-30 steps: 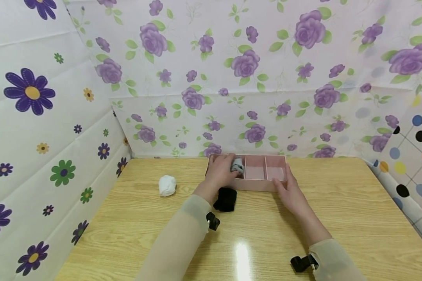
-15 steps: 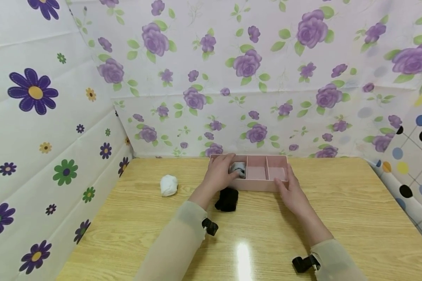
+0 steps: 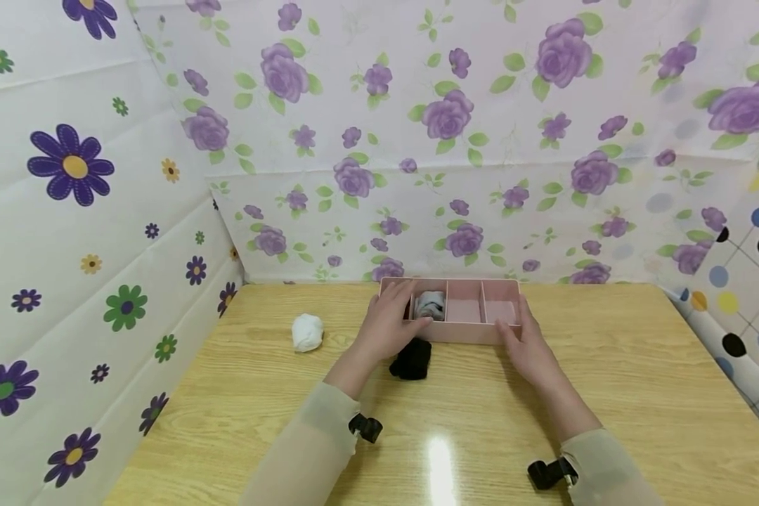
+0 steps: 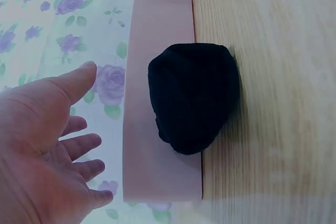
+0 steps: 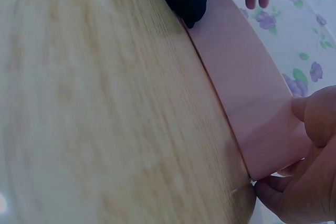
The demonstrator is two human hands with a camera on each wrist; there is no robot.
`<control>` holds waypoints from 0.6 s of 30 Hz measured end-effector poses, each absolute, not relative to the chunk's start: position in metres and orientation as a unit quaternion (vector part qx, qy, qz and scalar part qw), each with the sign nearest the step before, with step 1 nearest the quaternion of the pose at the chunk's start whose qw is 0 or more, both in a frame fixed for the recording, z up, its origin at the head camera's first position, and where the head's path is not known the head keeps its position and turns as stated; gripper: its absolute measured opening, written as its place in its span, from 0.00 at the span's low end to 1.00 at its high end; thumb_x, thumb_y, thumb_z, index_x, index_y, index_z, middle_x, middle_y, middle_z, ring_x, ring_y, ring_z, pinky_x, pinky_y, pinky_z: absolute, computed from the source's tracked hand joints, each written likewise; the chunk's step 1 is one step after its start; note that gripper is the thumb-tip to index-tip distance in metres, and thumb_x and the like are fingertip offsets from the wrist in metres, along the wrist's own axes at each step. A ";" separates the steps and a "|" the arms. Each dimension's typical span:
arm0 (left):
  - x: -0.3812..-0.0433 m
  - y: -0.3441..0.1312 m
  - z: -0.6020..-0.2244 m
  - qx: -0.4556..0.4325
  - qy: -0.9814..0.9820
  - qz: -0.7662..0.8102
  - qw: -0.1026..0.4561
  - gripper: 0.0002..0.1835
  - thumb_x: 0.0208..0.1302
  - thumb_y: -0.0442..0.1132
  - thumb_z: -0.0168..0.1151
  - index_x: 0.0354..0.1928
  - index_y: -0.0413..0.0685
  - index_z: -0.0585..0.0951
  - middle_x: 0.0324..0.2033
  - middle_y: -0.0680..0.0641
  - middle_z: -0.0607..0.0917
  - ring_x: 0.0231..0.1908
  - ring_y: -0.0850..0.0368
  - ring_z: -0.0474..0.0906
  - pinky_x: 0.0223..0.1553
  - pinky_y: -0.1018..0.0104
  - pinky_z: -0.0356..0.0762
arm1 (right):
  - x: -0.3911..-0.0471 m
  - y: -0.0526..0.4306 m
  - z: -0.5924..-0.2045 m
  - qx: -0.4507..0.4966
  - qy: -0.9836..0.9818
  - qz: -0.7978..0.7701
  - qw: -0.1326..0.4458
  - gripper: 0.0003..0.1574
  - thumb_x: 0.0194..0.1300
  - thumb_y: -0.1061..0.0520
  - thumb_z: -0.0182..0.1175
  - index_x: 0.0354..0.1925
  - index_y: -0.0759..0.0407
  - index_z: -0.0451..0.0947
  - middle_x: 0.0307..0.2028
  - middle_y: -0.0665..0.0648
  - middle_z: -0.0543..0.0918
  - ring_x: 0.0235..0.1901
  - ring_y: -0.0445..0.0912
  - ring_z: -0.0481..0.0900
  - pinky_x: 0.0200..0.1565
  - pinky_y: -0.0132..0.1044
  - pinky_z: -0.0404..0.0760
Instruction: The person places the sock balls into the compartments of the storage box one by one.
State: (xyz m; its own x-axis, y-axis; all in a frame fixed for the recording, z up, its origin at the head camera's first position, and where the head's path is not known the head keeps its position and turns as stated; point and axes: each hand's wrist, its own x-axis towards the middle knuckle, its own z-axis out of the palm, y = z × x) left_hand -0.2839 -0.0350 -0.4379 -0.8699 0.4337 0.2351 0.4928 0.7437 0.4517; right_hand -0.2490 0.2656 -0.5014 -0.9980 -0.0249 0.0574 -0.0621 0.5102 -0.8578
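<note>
A long pink divided box stands against the back of the table. My right hand grips its right end, thumb on the front wall and fingers around the end; the right wrist view shows this hold up close. In one compartment left of the box's middle lies a grey balled-up cloth. Over the leftmost part my left hand is spread with nothing in it, hiding that corner; its fingers look relaxed and apart in the left wrist view. A black balled-up cloth, sock-like, lies before the front wall.
A white balled-up cloth lies on the wooden table left of the box. Flowered sheeting hangs right behind the table, and another patterned sheet walls the left side.
My left hand has drawn back to the left off the grey cloth, leaving it in the compartment, and its fingers have opened. The right hand keeps its hold on the box.
</note>
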 end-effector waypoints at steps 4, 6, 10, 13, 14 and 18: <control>-0.275 -0.038 -0.438 -0.251 -0.932 -0.257 0.048 0.43 0.80 0.55 0.68 0.87 0.47 0.63 0.83 0.41 0.66 0.84 0.37 0.54 0.81 0.28 0.47 | -0.251 0.268 -0.504 0.025 -0.866 0.499 0.018 0.56 0.91 0.44 0.48 0.88 0.57 0.19 0.86 0.77 0.33 0.84 0.74 0.36 0.81 0.70 0.41; -0.271 -0.039 -0.439 -0.253 -0.933 -0.250 0.047 0.43 0.80 0.56 0.68 0.87 0.48 0.63 0.83 0.42 0.66 0.84 0.39 0.55 0.82 0.28 0.46 | -0.251 0.268 -0.505 0.024 -0.865 0.501 0.017 0.56 0.91 0.45 0.48 0.88 0.57 0.18 0.86 0.77 0.33 0.84 0.74 0.36 0.81 0.70 0.41; -0.264 -0.043 -0.442 -0.260 -0.932 -0.249 0.049 0.44 0.80 0.56 0.68 0.87 0.49 0.63 0.83 0.41 0.66 0.84 0.37 0.54 0.82 0.28 0.46 | -0.252 0.269 -0.506 0.022 -0.865 0.501 0.015 0.57 0.91 0.44 0.48 0.88 0.56 0.18 0.86 0.77 0.33 0.84 0.74 0.35 0.81 0.70 0.40; -0.258 -0.047 -0.445 -0.262 -0.931 -0.252 0.042 0.45 0.80 0.57 0.68 0.88 0.47 0.61 0.84 0.40 0.64 0.85 0.33 0.52 0.81 0.28 0.46 | -0.252 0.268 -0.505 0.022 -0.865 0.501 0.013 0.57 0.91 0.43 0.48 0.88 0.56 0.18 0.86 0.77 0.33 0.84 0.74 0.35 0.81 0.70 0.41; -0.256 -0.048 -0.446 -0.262 -0.931 -0.252 0.040 0.45 0.80 0.57 0.68 0.88 0.47 0.61 0.84 0.39 0.64 0.85 0.33 0.51 0.81 0.28 0.46 | -0.252 0.268 -0.505 0.022 -0.865 0.501 0.013 0.57 0.91 0.43 0.48 0.88 0.57 0.18 0.86 0.77 0.33 0.84 0.74 0.36 0.81 0.70 0.41; -0.248 -0.054 -0.448 -0.263 -0.931 -0.250 0.029 0.46 0.80 0.58 0.67 0.89 0.49 0.59 0.85 0.39 0.63 0.85 0.33 0.49 0.81 0.27 0.45 | -0.252 0.267 -0.504 0.021 -0.867 0.498 0.014 0.57 0.91 0.43 0.48 0.88 0.56 0.19 0.86 0.78 0.34 0.84 0.74 0.36 0.81 0.70 0.41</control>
State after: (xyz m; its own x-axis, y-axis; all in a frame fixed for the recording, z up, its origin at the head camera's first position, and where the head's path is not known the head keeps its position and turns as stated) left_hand -0.2478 -0.0540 -0.4477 -0.8599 0.4755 0.1855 0.5046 0.7371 0.4496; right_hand -0.2518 0.2668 -0.5040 -0.9987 -0.0224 0.0457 -0.0507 0.5024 -0.8631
